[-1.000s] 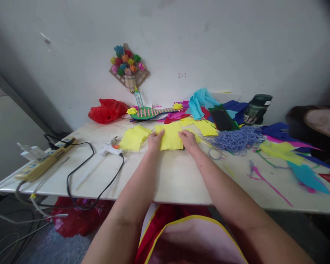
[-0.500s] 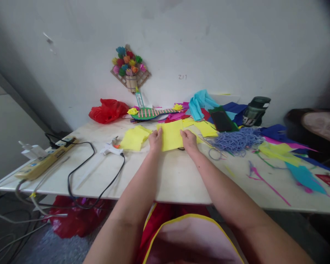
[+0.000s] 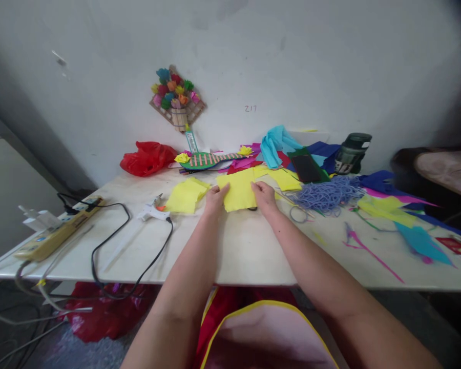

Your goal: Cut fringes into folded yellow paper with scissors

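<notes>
A yellow paper sheet [image 3: 238,190] lies on the white table [image 3: 246,246] in front of me. My left hand [image 3: 215,199] grips its left edge and my right hand [image 3: 264,196] grips its right edge, both resting on the table. A dark item peeks out under the sheet's lower right corner. Another crumpled yellow sheet [image 3: 185,195] lies just left of my left hand, and more yellow paper [image 3: 286,179] lies behind my right hand.
A glue gun [image 3: 151,210] with a black cord [image 3: 111,251] and a power strip [image 3: 49,236] lie at the left. A red bag [image 3: 148,158], a paper flower craft [image 3: 176,97] on the wall, purple cord [image 3: 328,192], a dark bottle [image 3: 351,152] and coloured paper scraps [image 3: 407,215] fill the back and right.
My hands stay on the yellow sheet's two edges with only small shifts. The camera view has drifted slightly to the right.
</notes>
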Motion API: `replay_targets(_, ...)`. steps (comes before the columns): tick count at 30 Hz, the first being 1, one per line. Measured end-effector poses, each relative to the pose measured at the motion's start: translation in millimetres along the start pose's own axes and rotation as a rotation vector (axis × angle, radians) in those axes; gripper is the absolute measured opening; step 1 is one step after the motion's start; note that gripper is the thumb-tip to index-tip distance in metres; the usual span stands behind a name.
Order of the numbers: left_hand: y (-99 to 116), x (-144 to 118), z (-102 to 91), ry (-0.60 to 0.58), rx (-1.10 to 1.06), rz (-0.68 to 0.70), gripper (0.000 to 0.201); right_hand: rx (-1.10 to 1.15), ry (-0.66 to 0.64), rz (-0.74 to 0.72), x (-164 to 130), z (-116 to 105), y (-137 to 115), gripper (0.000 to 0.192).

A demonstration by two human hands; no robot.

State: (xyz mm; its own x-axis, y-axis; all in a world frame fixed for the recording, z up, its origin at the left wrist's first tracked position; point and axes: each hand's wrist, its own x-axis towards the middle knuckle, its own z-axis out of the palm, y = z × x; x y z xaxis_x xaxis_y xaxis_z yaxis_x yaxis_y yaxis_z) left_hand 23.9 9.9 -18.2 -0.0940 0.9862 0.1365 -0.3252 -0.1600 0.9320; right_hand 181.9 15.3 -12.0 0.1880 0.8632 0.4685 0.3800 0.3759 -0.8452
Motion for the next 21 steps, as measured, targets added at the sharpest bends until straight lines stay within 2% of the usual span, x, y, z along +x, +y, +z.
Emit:
replay_targets(4, 0.8, 1.0, -3.2, -0.001, 0.038, -0.047, 0.023, 0.070, 0.041, 0.059, 3.8, -0.7, 6.2, 0.030)
replay_targets(9, 3.0, -2.2, 1.5, -0.131, 0.056, -0.187, 0.022, 0.171, 0.087, 0.114, 6.8, 0.3, 11.0, 0.027)
replay_targets(15, 1.3, -2.7, 2.7, -0.175, 0.020, -0.131, 0.021, 0.170, 0.090, 0.114, 7.9, 0.2, 10.2, 0.024)
replay_targets(21, 2.0, -4.3, 6.5, -0.177, -0.040, -0.108, 0.035, 0.206, 0.062, 0.074, 8.2, 2.6, 12.3, 0.025)
